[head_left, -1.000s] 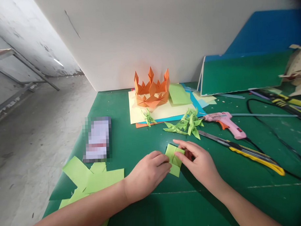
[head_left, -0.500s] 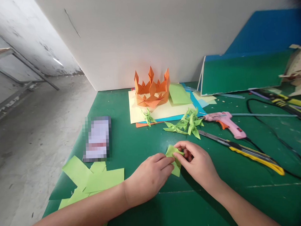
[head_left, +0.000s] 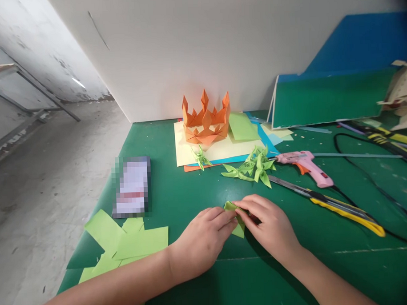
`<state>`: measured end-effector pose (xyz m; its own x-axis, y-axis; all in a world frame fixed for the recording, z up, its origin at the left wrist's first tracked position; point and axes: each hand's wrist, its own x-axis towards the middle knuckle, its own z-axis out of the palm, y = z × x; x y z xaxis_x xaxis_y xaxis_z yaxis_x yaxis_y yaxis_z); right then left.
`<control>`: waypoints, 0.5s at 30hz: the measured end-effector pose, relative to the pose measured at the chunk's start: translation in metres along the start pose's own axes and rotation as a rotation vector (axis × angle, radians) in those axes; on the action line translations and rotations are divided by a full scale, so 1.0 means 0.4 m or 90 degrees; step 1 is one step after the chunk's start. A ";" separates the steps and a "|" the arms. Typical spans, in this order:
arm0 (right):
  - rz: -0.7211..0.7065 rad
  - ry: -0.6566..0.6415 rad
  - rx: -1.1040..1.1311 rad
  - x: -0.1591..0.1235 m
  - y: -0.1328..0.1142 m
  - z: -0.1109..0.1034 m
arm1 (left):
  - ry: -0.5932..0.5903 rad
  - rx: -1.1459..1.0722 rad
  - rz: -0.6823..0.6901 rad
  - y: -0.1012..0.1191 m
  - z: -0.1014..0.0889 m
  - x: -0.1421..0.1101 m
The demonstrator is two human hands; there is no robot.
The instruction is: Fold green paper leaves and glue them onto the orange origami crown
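Between my two hands is a small piece of folded green paper, mostly covered by the fingers. My left hand is closed on its left side, fingertips pressed down on the paper. From the right, my right hand pinches its upper edge between thumb and fingers. Beyond the hands lie several folded green paper pieces in a cluster, with a single one farther left. An orange paper crown stands behind them on stacked paper sheets.
A pink glue gun and a yellow-handled utility knife lie to the right, near a black cable. Loose green sheets lie under and beside the left forearm. A blurred phone-like device rests near the table's left edge.
The green paper has been folded over at its top and shows less area. My right fingers have come down and closed on that edge; my left hand has shifted slightly right.
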<state>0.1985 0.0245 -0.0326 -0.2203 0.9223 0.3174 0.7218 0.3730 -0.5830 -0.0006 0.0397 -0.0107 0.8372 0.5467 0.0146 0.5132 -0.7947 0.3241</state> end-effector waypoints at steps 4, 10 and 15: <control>-0.056 -0.021 -0.023 -0.014 0.001 -0.003 | 0.018 -0.002 -0.029 -0.002 -0.007 -0.002; -0.101 -0.024 -0.059 -0.020 -0.001 -0.010 | 0.038 0.046 -0.043 0.002 -0.010 -0.002; -0.130 -0.020 -0.095 -0.020 -0.005 -0.014 | 0.081 0.090 -0.040 0.008 -0.004 -0.005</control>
<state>0.2027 0.0157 -0.0298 -0.3904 0.8328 0.3926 0.7481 0.5355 -0.3919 -0.0010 0.0362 -0.0083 0.7764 0.6185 0.1209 0.5931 -0.7820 0.1918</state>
